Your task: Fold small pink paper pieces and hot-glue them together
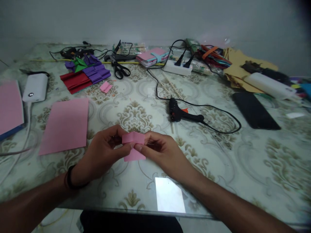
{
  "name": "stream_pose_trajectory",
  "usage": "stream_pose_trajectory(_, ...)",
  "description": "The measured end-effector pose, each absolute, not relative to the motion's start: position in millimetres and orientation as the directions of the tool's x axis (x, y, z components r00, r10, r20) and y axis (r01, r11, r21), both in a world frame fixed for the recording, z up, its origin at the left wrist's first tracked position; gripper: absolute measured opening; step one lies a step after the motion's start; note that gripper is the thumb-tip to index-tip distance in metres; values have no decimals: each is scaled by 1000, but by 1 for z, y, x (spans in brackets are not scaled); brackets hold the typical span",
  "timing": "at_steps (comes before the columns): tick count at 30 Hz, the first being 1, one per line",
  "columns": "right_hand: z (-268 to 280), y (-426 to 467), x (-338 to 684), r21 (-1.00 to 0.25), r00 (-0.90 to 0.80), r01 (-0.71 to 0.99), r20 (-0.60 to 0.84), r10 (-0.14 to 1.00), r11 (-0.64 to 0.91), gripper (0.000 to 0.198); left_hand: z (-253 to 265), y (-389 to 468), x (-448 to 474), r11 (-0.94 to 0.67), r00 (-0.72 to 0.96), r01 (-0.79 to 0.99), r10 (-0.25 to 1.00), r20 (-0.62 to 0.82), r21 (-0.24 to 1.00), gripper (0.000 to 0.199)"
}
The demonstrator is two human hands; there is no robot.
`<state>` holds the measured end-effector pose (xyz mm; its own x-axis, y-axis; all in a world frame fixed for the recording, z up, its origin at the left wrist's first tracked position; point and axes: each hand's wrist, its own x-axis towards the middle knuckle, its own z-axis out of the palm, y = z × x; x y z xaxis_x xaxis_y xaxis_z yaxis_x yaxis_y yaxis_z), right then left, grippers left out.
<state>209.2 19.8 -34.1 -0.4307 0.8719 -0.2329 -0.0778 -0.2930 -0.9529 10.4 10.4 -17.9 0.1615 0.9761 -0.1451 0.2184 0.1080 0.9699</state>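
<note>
Between my hands, just above the table's near middle, is a small creased piece of pink paper (134, 155). My left hand (105, 150) pinches its left side, the thumb lying across the front. From the other side my right hand (163, 149) pinches it too, and both thumb tips meet near the middle crease. Fingers behind the paper are partly hidden. Left of my left hand lies a larger pink sheet (66, 126). A smaller folded pink piece (106, 87) rests farther back, beside folded red paper (75, 81) and folded purple paper (97, 73).
Beyond my right hand lies a black hot glue gun (186, 113), its cord looping right. Black scissors (119, 68), a white power strip (178, 67) and wooden sticks (172, 84) are farther back. A dark phone (255, 110) lies right; a white power bank (35, 87) sits left.
</note>
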Motion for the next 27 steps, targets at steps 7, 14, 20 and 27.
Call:
stream_pose_trajectory(7, -34, 16, 206, -965, -362, -63, -216, 907, -255, 35, -16, 8, 12, 90, 143, 203, 982, -120, 975, 19)
stream_pose_trajectory(14, -31, 13, 205, -965, -348, -112, -185, 919, -237, 35, -11, 6, 17, 83, 113, 173, 988, -104, 981, 23)
stream_pose_trajectory(20, -27, 14, 208, -957, -326, -123, -211, 922, -263, 41, -15, 8, 16, 113, 96, 185, 986, -133, 976, 18)
stream_pose_trajectory(27, -29, 17, 210, -957, -248, -99, -242, 938, -273, 39, -20, 10, 13, 108, 46, 135, 992, -116, 985, 14)
